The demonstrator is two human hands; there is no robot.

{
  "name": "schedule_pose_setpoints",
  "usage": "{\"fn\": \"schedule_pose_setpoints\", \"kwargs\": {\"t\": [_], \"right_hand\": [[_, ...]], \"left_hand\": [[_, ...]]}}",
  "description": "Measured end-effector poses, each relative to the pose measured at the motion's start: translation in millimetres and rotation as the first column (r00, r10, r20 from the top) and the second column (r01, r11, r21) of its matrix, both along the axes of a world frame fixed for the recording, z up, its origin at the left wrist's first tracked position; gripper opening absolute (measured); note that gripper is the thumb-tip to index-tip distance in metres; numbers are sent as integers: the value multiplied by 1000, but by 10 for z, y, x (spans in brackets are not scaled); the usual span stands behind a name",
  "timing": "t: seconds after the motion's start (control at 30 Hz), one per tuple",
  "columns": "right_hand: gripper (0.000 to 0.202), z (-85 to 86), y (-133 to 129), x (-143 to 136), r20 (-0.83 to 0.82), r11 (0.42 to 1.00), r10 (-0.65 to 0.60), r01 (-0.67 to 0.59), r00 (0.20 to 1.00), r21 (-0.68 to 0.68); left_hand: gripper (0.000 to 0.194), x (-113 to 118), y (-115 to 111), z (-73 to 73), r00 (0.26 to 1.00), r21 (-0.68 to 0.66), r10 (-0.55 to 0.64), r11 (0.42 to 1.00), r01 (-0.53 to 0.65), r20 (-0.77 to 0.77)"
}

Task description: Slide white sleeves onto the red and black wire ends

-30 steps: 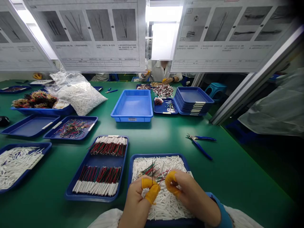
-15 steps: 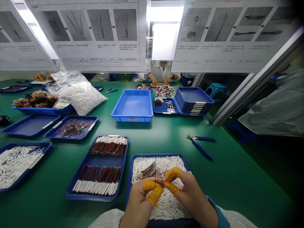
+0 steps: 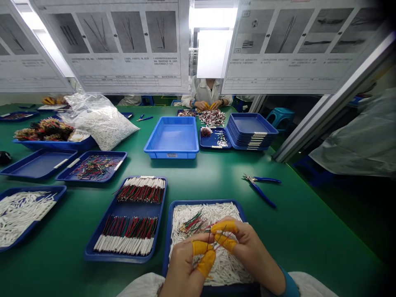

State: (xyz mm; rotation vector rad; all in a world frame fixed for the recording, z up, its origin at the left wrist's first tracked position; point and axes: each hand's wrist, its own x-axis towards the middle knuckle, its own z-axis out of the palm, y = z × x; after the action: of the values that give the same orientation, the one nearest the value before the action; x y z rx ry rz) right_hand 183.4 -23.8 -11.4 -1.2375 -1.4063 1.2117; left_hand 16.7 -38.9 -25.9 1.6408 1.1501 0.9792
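Above a blue tray [image 3: 171, 218] filled with short white tubes [image 3: 222, 264], both my hands meet, with yellow covers on thumb and forefinger. My left hand [image 3: 192, 258] pinches a thin dark wire [image 3: 208, 239] that stands up between its fingertips. Thin coloured wires [image 3: 223, 233] are pinched in my right hand [image 3: 244, 243], close to the left fingertips. Whether the wires in the two hands are joined is too small to tell. Behind the hands, a small bundle of red, green and black wires [image 3: 193, 222] lies on the white tubes.
Left stands a tray [image 3: 139, 208] with two rows of white-sleeved wires. Blue-handled cutters [image 3: 262, 192] lie to the right. Farther back are a blue bin [image 3: 171, 154], stacked trays [image 3: 252, 132] and a plastic bag [image 3: 102, 119]. Across the table a person works with their hands.
My hands have shifted slightly right, and the wires with them. My left thumb and forefinger look a little more apart. Across the table, the person's hands have drawn closer together.
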Motion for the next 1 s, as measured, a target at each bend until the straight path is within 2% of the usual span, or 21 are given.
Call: {"fn": "schedule_pose_setpoints", "kwargs": {"t": [0.07,0.17,0.33,0.43,0.77,1.0], "right_hand": [[9,24,16,17,-158,991,-48,28,986,-128],[16,78,35,44,-316,954,-186,94,930,-285],[24,146,37,74,-441,911,-352,193,826,-365],[24,150,35,90,-471,910,-377,225,798,-348],[25,157,29,115,-460,903,-420,311,782,-297],[15,101,8,111,-412,948,-316,265,855,-178]], "left_hand": [[16,-1,16,27,999,-62,-3,998,5,33],[12,0,58,43,997,-154,-4,988,17,79],[10,12,94,34,993,-202,-1,979,26,119],[9,19,85,38,994,-196,-5,980,27,113],[8,20,72,22,991,-204,-13,978,41,136],[10,17,82,33,992,-214,-18,976,44,122]]}}
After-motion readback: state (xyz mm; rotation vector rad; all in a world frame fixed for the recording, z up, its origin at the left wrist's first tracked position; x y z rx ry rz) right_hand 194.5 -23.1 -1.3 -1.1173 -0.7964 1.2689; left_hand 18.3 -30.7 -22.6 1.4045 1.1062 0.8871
